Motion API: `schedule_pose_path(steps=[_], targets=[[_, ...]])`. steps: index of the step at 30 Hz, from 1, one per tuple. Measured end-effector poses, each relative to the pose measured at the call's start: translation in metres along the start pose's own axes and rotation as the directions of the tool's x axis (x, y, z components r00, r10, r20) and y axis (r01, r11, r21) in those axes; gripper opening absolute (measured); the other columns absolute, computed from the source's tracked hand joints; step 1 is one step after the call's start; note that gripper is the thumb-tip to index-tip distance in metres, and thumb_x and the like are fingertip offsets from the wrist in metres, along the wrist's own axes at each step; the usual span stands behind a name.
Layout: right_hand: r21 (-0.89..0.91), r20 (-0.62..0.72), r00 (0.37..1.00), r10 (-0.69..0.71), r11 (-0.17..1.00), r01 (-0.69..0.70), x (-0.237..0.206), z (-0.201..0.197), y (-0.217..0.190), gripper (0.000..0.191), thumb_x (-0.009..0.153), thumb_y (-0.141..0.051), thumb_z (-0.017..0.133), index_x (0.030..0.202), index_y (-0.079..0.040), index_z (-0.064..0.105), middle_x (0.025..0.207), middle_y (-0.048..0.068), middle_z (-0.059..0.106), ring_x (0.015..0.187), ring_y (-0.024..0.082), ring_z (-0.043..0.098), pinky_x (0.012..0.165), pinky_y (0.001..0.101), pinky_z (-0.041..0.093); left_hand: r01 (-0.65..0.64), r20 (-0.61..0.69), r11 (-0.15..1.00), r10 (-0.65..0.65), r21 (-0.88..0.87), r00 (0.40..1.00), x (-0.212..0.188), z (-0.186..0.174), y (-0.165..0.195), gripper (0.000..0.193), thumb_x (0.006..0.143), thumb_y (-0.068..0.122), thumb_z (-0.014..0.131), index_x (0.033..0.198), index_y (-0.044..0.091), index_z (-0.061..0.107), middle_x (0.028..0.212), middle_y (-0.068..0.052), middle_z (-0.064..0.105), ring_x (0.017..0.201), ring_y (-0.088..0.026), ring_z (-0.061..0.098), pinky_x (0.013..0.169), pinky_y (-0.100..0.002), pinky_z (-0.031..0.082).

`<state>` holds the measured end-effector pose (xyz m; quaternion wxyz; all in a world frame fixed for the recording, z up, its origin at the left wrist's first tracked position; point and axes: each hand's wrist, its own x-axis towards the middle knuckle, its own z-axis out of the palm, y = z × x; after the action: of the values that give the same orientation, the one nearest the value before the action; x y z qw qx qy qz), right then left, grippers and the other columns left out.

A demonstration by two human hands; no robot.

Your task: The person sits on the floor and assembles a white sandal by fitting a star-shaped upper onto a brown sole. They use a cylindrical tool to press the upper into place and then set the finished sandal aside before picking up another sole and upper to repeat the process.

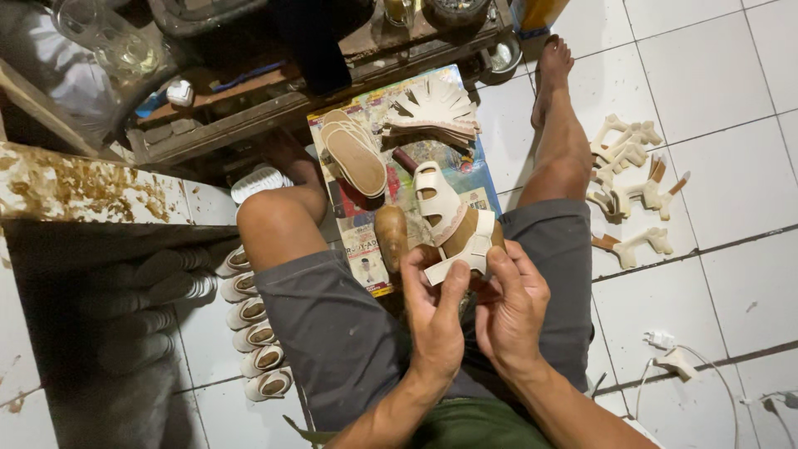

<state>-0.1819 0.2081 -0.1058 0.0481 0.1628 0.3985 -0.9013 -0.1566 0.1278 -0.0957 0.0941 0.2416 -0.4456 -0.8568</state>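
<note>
Both my hands work one cream sandal upper (449,218) stretched over a brown last (475,233), held above my lap. Left hand (432,320): fingers closed, thumb pressing the strap. Right hand (511,312): fingers gripping the last's heel end. Soles (356,154) and a fan of cream cutouts (434,106) lie on a printed sheet (366,249) on the floor (715,75) between my legs.
</note>
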Motion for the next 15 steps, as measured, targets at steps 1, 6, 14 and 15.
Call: schedule_pose_path(steps=[1,6,14,15], targets=[[0.005,-0.006,1.000,-0.004,1.000,0.004,0.000,0.000,0.001,0.024,0.103,-0.013,0.063,0.119,0.005,0.063,0.105,0.011,0.071,0.091,0.016,0.068,0.082,0.0307,0.056,0.040,-0.017,0.999,-0.041,-0.014,0.999,0.000,0.001,0.000,0.045,0.096,0.017,0.068,0.133,0.003,0.046,0.120,-0.007,0.063,0.109,-0.012,0.060,0.096,-0.029,0.050],[-0.004,-0.017,0.999,-0.049,0.999,0.049,-0.002,-0.002,0.008,0.025,0.103,-0.013,0.064,0.121,0.004,0.060,0.107,0.012,0.070,0.094,0.017,0.068,0.085,0.0323,0.056,0.120,-0.010,0.957,-0.127,-0.264,0.992,0.004,-0.001,-0.001,0.039,0.096,0.010,0.069,0.127,0.003,0.047,0.116,-0.012,0.065,0.104,-0.016,0.061,0.093,-0.033,0.049],[0.050,0.050,0.996,-0.070,0.996,0.068,-0.010,0.003,0.012,0.025,0.106,-0.017,0.062,0.122,0.001,0.055,0.110,0.011,0.067,0.098,0.018,0.067,0.090,0.0362,0.056,0.064,0.063,0.912,-0.042,-0.406,0.997,0.005,-0.013,0.006,0.031,0.089,-0.005,0.076,0.112,0.004,0.058,0.115,-0.011,0.067,0.105,-0.017,0.066,0.096,-0.033,0.052],[0.060,0.057,0.996,-0.064,0.996,0.060,-0.010,0.001,0.013,0.025,0.106,-0.018,0.061,0.122,0.000,0.055,0.110,0.011,0.067,0.099,0.017,0.066,0.091,0.0361,0.056,0.070,0.080,0.913,-0.041,-0.403,0.996,0.006,-0.014,0.006,0.030,0.089,-0.006,0.077,0.111,0.003,0.060,0.115,-0.011,0.067,0.104,-0.017,0.066,0.095,-0.033,0.052]])
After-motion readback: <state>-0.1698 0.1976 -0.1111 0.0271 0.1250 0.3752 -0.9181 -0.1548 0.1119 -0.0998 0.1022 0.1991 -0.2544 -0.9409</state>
